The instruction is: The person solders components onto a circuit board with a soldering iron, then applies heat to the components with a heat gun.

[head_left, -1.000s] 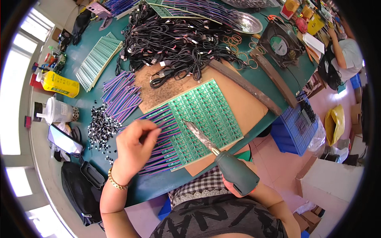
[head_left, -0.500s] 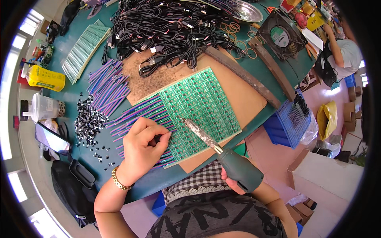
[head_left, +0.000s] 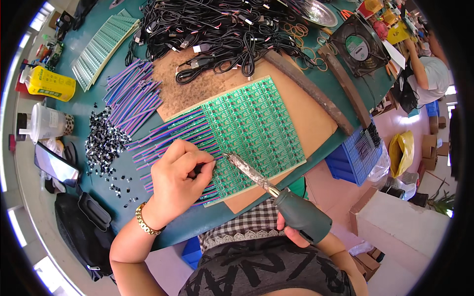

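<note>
A green circuit board panel [head_left: 256, 123] lies on brown cardboard in front of me. Purple and blue wires [head_left: 173, 129] run side by side onto its left part. My left hand [head_left: 180, 175] is over these wires, thumb and forefinger pinched at what looks like a wire's end; the fingers hide most of it. In my right hand [head_left: 292, 233] is a soldering iron [head_left: 303, 217] with a dark green handle, the fingers partly hidden behind it. Its tip rests at or just above the board, close by the left fingertips; contact cannot be told.
A bundle of wires [head_left: 132, 96] and a heap of small black parts [head_left: 103, 143] lie to the left. Black cables [head_left: 212, 29] pile up at the back. Metal bars [head_left: 311, 91], a fan [head_left: 358, 47] and a blue crate [head_left: 348, 158] are at right; a co-worker [head_left: 429, 79] sits beyond.
The view has shifted slightly, so the surroundings sit a little differently. Both hands keep nearly the same pose, with the iron's tip still near the left fingertips.
</note>
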`<state>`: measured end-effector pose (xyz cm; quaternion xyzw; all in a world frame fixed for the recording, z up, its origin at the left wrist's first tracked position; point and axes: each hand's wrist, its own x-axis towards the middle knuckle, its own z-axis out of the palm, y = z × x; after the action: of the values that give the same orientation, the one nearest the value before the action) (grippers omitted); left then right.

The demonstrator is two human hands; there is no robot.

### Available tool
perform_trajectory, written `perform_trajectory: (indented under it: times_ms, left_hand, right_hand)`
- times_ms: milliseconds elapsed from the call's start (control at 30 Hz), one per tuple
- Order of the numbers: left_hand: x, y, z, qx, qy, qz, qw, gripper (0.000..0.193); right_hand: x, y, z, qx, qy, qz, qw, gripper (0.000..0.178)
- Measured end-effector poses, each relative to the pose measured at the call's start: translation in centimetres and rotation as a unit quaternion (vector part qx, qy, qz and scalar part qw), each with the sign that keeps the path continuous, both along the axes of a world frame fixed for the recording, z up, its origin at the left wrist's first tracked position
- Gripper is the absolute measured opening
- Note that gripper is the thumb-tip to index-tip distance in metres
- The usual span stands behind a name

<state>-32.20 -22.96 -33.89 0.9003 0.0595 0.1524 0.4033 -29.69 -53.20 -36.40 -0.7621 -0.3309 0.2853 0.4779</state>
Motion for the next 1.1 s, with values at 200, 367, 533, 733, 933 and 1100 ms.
perform_trajectory:
  times_ms: [200, 367, 533, 733, 933, 1100]
  left_hand:
    - [0.1, 0.1, -0.1, 0.005, -0.006, -0.001, 1.0, 0.016]
    - [0.0, 0.1, -0.2, -0.007, 0.0, -0.008, 1.0, 0.015]
    - [0.1, 0.1, -0.2, -0.001, -0.001, -0.004, 1.0, 0.016]
    - [0.1, 0.1, -0.2, 0.006, -0.002, -0.001, 1.0, 0.016]
    - [0.1, 0.1, -0.2, 0.004, 0.001, 0.001, 1.0, 0.016]
    - [-0.1, 0.3, -0.4, 0.0, 0.001, -0.01, 1.0, 0.015]
  right_hand:
    - [-0.5, -0.4, -0.7, 0.018, -0.043, 0.004, 0.999, 0.039]
    - [-0.2, -0.4, 0.4, -0.019, 0.037, -0.001, 0.999, 0.03]
    - [-0.3, -0.1, 0.3, -0.023, 0.02, -0.013, 0.999, 0.028]
    - [0.2, 0.6, 1.2, -0.01, 0.011, -0.002, 1.0, 0.027]
    - [0.3, 0.6, 1.3, 0.0, 0.021, -0.008, 1.0, 0.033]
    - [0.0, 0.6, 1.7, -0.004, 0.016, -0.013, 1.0, 0.039]
